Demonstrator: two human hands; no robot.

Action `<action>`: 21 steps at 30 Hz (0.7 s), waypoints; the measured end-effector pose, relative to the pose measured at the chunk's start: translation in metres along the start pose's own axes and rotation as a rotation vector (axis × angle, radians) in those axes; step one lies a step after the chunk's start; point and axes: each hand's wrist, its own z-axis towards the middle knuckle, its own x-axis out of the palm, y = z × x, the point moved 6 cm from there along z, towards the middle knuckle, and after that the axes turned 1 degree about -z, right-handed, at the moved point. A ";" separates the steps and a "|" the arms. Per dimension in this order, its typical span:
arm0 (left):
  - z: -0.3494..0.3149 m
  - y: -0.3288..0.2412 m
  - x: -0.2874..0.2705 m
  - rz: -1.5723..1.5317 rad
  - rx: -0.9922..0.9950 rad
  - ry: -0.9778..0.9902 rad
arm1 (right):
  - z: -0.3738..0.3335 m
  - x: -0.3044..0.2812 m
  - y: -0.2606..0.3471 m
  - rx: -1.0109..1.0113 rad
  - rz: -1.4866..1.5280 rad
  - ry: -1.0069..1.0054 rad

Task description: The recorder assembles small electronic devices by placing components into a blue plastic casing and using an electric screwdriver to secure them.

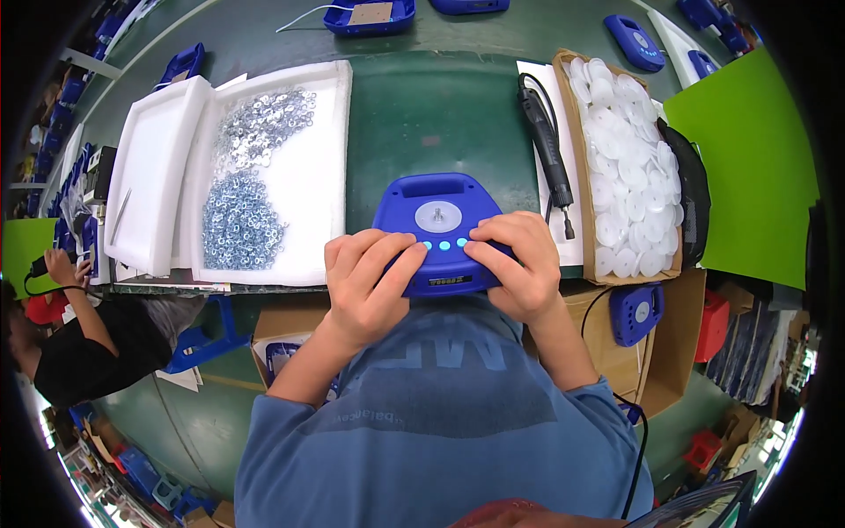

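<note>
A blue plastic device housing with a built-in handle slot at its far end rests at the near edge of the green bench. On its top sits a round whitish disc with a metal stud at the centre, and a row of small light-blue buttons lies nearer me. My left hand grips the housing's left side, fingertips by the left button. My right hand holds the right side, fingertips beside the right button. The undersides of both grips are hidden.
Left, a white foam tray holds heaps of metal nuts and washers. Right lie a black electric screwdriver and a cardboard box of translucent discs. More blue housings stand beyond. A co-worker's arm shows far left.
</note>
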 end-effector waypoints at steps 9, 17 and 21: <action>0.010 0.003 -0.004 -0.055 -0.011 -0.052 | 0.008 -0.001 -0.001 0.038 0.026 -0.091; 0.017 0.013 -0.004 -0.180 -0.026 -0.065 | 0.020 0.001 -0.006 0.078 0.055 -0.069; 0.026 0.021 0.000 -0.221 -0.099 -0.089 | 0.027 0.002 -0.013 0.119 0.057 -0.101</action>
